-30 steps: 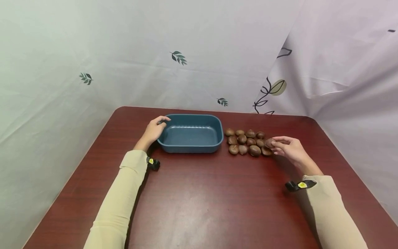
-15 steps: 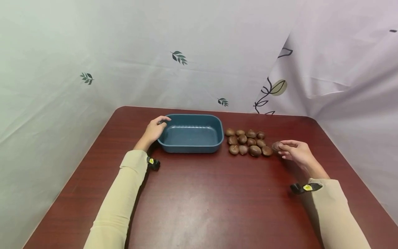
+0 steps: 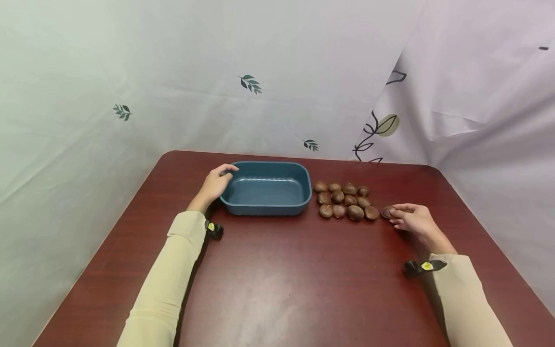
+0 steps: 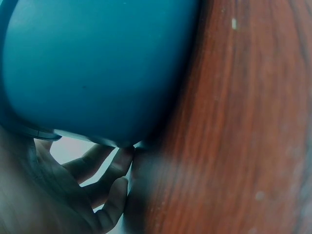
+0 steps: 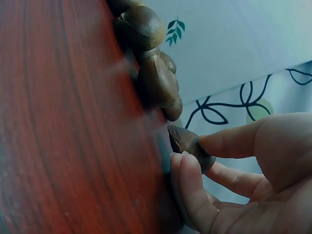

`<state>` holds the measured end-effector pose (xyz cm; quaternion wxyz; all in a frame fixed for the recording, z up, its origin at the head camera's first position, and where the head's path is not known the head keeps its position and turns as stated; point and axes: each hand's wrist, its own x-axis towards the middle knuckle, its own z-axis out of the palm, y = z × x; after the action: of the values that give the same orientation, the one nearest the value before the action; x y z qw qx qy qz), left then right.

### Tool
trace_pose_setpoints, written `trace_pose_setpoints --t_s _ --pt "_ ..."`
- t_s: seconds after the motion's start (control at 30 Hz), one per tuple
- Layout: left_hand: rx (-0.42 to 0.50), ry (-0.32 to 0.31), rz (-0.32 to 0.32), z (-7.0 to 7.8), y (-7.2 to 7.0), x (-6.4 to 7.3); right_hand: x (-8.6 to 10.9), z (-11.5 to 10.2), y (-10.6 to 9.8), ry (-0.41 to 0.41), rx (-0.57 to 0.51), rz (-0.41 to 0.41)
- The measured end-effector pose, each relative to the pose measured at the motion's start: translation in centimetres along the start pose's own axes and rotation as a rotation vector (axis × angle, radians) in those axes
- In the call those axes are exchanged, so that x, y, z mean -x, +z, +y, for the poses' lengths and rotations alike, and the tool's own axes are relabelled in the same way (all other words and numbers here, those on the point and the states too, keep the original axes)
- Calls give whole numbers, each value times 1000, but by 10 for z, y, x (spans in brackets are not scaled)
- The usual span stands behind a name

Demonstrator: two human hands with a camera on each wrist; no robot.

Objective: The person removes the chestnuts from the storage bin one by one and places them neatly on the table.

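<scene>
In the head view a dark blue rectangular container (image 3: pixel 265 210) stands on the table. My left hand (image 3: pixel 213 185) grips its left rim; in the left wrist view the fingers (image 4: pixel 100 187) curl against the container's outer wall (image 4: pixel 97 63). To the right of the container, several brown chestnuts (image 3: pixel 337 196) lie in close rows. Between thumb and fingers, my right hand (image 3: pixel 417 222) pinches a single chestnut (image 3: pixel 387 212), just right of the front row. The right wrist view shows this chestnut (image 5: pixel 187 144) low by the tabletop; whether it touches the wood I cannot tell.
The reddish-brown wooden table (image 3: pixel 282 279) has rounded far corners. White cloth (image 3: pixel 186 86) printed with leaves hangs behind it and along both sides. A black wrist camera (image 3: pixel 214 230) is strapped to the left wrist and another camera (image 3: pixel 415 268) to the right.
My right hand has carried the pinched chestnut rightward off the group and then lowered it slightly toward the front row's end. The left hand and the container stay in place.
</scene>
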<state>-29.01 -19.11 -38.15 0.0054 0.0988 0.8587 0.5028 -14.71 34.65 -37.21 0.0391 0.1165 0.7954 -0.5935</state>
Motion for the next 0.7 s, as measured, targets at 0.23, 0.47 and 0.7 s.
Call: trace_pose_setpoints --t_s 0.23,0.47,0.7 --pt "6 6 7 0 3 -5 0 0 1 -15 54 31" --pt "20 13 -18 -1 6 -12 1 2 -1 -15 110 51" --pt "121 16 -35 -2 7 -18 4 2 -1 -2 182 100"
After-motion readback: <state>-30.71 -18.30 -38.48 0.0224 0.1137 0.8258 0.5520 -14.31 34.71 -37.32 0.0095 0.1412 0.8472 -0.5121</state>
